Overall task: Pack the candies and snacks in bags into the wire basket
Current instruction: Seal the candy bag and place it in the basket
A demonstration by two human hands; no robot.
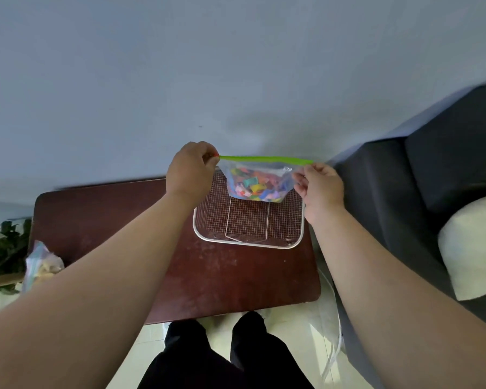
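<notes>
A clear zip bag of colourful candies (257, 183) with a green zip strip hangs above the far half of the wire basket (249, 244). My left hand (190, 171) pinches the left end of the strip. My right hand (320, 185) pinches the bag's right top corner. The basket stands on the dark red table (208, 270) and looks bare inside. A second clear bag holding pale snacks (41, 266) lies at the table's left edge, partly hidden behind my left forearm.
A dark grey sofa (432, 178) with a cream cushion (472, 248) stands close to the right of the table. Green leaves (6, 248) sit at the left. A grey wall is behind the table. My legs stand at the table's near edge.
</notes>
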